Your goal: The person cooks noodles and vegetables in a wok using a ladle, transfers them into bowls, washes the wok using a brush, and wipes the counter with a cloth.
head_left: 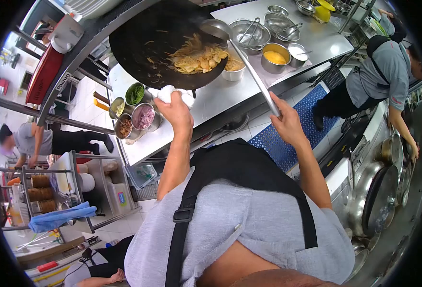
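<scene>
My left hand (178,114) is closed around a folded white cloth (186,98) at the near edge of a large black wok (137,43). The wok is tilted, and pale yellow sliced food (199,58), perhaps noodles, lies toward its right side. In my right hand (288,122) is the handle end of a long metal ladle (255,71). The ladle's bowl (216,28) hangs over the wok's right rim. Just beyond that rim stands a metal pot (235,75) with similar yellowish food in it.
Left of the wok stand metal containers of chopped purple onion (144,117) and green herbs (135,94). A pot of yellow contents (275,58) and metal strainers (249,34) are on the steel counter (316,43). A co-worker (383,71) reaches toward pans at right.
</scene>
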The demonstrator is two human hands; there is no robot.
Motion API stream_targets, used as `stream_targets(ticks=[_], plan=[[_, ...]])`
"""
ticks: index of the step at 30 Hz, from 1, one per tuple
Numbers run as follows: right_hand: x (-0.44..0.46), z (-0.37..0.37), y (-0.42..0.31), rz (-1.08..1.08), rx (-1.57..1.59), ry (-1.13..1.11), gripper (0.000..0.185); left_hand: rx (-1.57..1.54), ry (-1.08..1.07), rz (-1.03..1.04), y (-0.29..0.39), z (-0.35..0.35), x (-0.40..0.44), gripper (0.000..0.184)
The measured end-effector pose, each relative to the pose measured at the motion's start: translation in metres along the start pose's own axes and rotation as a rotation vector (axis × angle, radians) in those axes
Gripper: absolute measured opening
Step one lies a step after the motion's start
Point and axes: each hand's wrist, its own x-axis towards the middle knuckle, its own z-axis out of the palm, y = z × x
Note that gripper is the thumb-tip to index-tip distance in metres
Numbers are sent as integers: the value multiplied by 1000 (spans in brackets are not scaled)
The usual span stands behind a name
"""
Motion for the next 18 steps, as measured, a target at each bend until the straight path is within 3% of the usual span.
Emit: stream_targets(ticks=[2, 6, 10, 18], plan=[[21, 3, -14, -9, -82, -55, 64, 9, -18, 13, 3, 0, -2, 24], [59, 38, 1, -237, -141, 45, 64, -13, -34, 4, 3, 0, -2, 23], [66, 48, 13, -191, -269, 53, 64, -38, -47, -19, 8, 0, -4, 20], [19, -39, 41, -133, -481, 39, 65, -51, -63, -31, 11, -4, 1, 25]])
